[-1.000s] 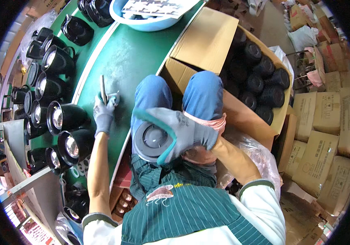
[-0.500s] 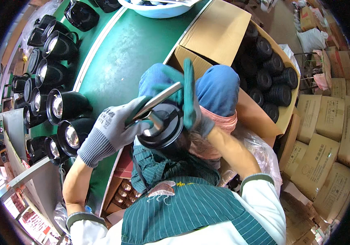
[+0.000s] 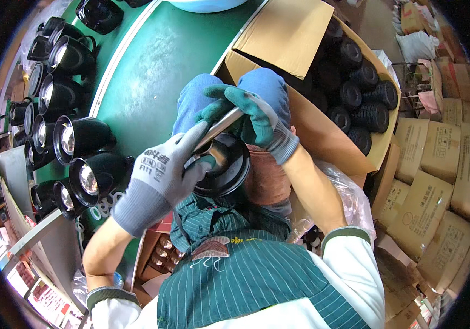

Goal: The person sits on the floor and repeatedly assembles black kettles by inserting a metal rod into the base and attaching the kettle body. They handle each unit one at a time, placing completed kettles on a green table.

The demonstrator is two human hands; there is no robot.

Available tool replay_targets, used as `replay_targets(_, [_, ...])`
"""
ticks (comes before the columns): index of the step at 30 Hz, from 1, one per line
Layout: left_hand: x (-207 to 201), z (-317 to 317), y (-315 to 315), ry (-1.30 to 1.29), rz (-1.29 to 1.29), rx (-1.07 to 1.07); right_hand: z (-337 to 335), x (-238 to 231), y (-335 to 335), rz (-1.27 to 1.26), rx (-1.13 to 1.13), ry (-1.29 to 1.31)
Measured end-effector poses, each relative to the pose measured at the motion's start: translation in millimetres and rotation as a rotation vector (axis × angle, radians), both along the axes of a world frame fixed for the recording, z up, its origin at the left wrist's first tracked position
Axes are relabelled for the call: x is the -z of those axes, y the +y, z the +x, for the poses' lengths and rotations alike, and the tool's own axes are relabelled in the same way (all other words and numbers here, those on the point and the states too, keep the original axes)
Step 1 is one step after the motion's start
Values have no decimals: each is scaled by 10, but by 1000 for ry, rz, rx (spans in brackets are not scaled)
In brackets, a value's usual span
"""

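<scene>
My gloved left hand (image 3: 163,167) is wrapped round a silver metal tool with a long bar (image 3: 218,130) and a short, wide cylinder (image 3: 219,156). The cylinder stands on the top of a round black vessel (image 3: 225,183) in my lap, and most of the vessel's body is hidden. At the bar's upper end is my right hand (image 3: 254,115), in a grey and green glove. Its fingers curl round that end; their exact contact is partly hidden.
Black vessels with shiny metal insides (image 3: 84,137) line the green table (image 3: 147,82) at the left. An open carton (image 3: 328,129) of ribbed black round parts (image 3: 374,116) stands at the right. Stacked cartons (image 3: 424,203) stand beyond it. A light blue basin (image 3: 207,4) shows at the top.
My right hand has gone from upright, with blurred fingers, to curled at the bar's end. My left hand still holds the tool on the vessel. The whole view has shifted slightly.
</scene>
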State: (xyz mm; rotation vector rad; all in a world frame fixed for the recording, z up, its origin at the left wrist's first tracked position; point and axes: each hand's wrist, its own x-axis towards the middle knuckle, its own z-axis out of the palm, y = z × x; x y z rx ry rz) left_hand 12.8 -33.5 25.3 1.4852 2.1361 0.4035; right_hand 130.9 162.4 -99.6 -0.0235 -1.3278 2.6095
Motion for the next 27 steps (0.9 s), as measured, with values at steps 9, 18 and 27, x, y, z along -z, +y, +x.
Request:
replay_targets(9, [104,-177,-74,-448,227,-42,476,-284,-204,-5,-81,92])
replay_targets(18, [483,-410,236,-413,329,-10,517,-443,-166,549,-41,309])
replay_targets(27, [1093,0,1423,-926,438,400,265,-891,-1019,1475,-263,478])
